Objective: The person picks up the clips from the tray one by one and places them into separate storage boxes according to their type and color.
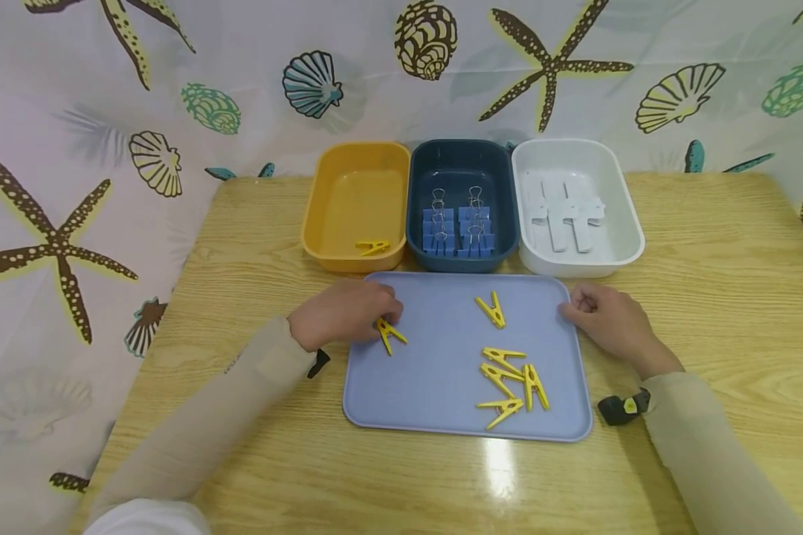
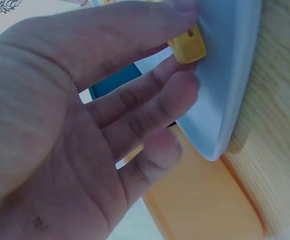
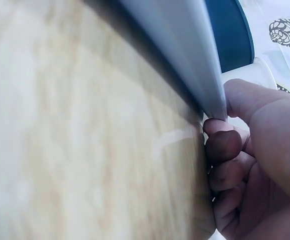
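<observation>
My left hand [image 1: 348, 310] pinches a yellow clothespin [image 1: 391, 336] between thumb and fingers over the left side of a light blue tray [image 1: 428, 394]. In the left wrist view, one end of this clothespin [image 2: 189, 47] shows beneath the thumb, while the other fingers are loosely bent. At the tray's upper right corner, my right hand [image 1: 605, 323] grips the rim. The right wrist view has its thumb [image 3: 247, 97] on one side of the tray rim [image 3: 205, 75] and curled fingers on the other. Several more yellow clothespins [image 1: 502, 371] lie on the tray's right half.
Behind the tray stand three bins side by side: an orange one [image 1: 358, 197] with one yellow clothespin [image 1: 372, 247], a dark blue one [image 1: 462, 160] with several blue binder clips [image 1: 456, 230], and a white one [image 1: 575, 160] with white long-stemmed pieces [image 1: 565, 215]. A patterned cloth [image 1: 375, 67] hangs behind.
</observation>
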A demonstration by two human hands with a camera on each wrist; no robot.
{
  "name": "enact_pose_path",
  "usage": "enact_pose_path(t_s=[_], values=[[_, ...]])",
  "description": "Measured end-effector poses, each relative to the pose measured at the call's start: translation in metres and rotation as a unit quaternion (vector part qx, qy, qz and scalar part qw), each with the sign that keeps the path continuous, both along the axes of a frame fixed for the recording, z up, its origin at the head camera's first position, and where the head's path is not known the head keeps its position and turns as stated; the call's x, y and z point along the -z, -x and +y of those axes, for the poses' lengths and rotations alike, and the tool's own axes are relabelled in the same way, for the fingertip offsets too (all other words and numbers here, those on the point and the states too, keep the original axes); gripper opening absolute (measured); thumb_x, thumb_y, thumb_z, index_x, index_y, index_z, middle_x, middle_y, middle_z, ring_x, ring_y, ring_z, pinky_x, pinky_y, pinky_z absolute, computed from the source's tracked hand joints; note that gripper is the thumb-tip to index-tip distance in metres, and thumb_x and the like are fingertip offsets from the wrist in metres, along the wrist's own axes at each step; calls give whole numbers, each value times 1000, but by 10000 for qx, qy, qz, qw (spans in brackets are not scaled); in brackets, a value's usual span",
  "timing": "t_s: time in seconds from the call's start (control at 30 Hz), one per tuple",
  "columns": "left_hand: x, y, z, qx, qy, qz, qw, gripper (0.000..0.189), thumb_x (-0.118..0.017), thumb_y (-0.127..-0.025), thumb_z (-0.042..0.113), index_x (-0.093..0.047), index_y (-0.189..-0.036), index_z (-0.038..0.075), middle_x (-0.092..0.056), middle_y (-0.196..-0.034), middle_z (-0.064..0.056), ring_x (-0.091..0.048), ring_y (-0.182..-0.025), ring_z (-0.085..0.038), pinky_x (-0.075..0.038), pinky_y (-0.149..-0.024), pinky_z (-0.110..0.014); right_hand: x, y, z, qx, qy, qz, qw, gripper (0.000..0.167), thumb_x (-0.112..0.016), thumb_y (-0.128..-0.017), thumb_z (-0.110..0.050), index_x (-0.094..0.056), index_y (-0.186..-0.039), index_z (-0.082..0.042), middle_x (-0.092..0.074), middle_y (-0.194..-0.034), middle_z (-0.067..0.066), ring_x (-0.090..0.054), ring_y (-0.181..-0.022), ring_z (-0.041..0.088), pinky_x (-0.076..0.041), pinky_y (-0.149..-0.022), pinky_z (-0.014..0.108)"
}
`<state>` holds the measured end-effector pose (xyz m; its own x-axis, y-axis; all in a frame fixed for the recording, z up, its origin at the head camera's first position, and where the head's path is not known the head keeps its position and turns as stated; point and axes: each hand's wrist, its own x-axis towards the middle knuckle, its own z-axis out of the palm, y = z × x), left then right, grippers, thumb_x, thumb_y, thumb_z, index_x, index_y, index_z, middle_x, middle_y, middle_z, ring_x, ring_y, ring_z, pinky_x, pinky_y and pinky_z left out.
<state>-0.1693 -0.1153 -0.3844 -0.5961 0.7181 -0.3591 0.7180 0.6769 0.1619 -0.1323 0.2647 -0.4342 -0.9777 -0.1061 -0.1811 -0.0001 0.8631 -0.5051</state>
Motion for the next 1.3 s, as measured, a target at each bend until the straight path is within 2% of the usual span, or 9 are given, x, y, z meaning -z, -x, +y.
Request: enact_pose_path(t_s=[0.2,0.5,0.8,1.3], values=[[3,1,-1,14,-10,23,10000,5,-72,-84,15,-69,-85,19,-60,-85,3,-50,-77,-13,-42,-68,-26,0,0,0,0,-7,-44,10000,26,-57,-94,-33,-56,-83,-10,-53,-70,2,-47,-68,18,-33,-65,30],[0,-1,-2,-10,-47,105,9999,5,-73,-84,15,-69,-85,18,-60,-84,3,-50,-75,-14,-43,-68,-26,0,-1,0,-5,5,-64,10000,26,-56,-95,-33,-56,-83,-10,-53,-71,3,-47,-68,18,-33,-65,30],[-12,-1,-4,-40,-71,255,9996,8,-74,-83,15,-68,-86,18,-62,-85,2,-50,-76,-14,-44,-67,-26,-2,-1,-1,-22,-4,20,10000,26,-58,-94,-33,-55,-81,-11,-52,-69,2,-46,-67,18,-33,-64,30],[-31,8,-5,-241,-92,280,9993,8,-76,-82,16,-69,-84,17,-62,-82,3,-53,-75,-15,-45,-67,-26,1,-1,0,-23,1,120,9999,24,-57,-93,-31,-56,-81,-10,-51,-67,2,-46,-65,17,-33,-63,30]])
